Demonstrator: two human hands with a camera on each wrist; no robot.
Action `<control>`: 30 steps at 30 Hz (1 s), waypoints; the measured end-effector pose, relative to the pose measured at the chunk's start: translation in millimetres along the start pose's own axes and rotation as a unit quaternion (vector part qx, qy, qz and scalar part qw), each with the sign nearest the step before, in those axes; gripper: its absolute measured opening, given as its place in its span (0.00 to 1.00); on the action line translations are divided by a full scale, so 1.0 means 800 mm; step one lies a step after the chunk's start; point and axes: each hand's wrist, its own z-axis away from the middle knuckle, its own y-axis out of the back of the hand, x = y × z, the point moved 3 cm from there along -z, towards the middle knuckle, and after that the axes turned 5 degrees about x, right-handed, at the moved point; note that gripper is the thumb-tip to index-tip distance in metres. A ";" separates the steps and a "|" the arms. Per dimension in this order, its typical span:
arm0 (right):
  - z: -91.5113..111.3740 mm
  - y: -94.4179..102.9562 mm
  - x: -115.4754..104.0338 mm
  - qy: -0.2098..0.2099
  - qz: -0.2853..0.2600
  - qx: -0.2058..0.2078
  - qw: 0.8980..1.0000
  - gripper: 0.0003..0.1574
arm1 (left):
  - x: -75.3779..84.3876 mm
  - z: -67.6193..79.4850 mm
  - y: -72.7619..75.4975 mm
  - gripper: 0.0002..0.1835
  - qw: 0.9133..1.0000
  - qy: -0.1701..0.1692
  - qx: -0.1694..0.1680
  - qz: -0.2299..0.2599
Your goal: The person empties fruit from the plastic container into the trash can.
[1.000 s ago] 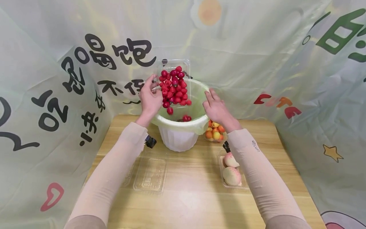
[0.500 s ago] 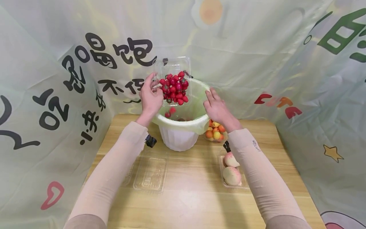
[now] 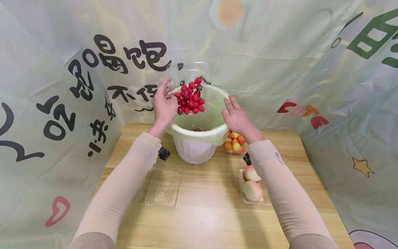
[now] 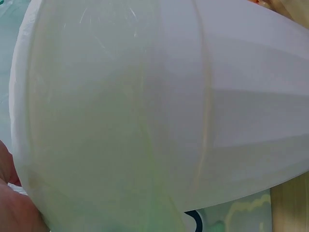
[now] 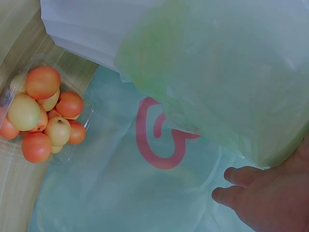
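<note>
My left hand (image 3: 164, 109) grips the left side of a clear plastic fruit box (image 3: 188, 71), tilted steeply over a white trash bin (image 3: 194, 152). Several red raspberries and cherries (image 3: 190, 100) lie bunched toward the box's lower end. A pale green bag (image 3: 214, 103) lines the bin and folds over its rim; a small dark patch shows inside. At the right rim, my right hand (image 3: 237, 119) holds the edge, thumb side inward and fingers outside. The right wrist view shows two fingertips (image 5: 227, 183) beside the bag. In the left wrist view, the bin wall hides most of the left hand.
Right of the bin stands a clear box of orange and yellow fruits (image 5: 43, 116). Nearer, a tray with two pink-white peaches (image 3: 252, 191) lies partly under the right forearm. Clear plastic trays (image 3: 163, 188) sit at the left on the wooden table (image 3: 205, 221). Printed cloth surrounds it.
Red fruits have slid down and dropped from the tilted box into the bin, leaving fewer in the box. Both hands stay in nearly the same places.
</note>
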 end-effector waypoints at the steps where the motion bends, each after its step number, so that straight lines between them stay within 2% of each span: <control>1: 0.000 0.000 0.000 0.000 0.000 0.000 1.000 0.44 | 0.000 0.000 0.000 0.33 1.000 -0.003 0.000 0.001; 30: -0.002 -0.001 0.001 -0.002 -0.004 -0.003 1.000 0.44 | -0.002 -0.003 0.001 0.32 0.999 -0.024 0.001 0.032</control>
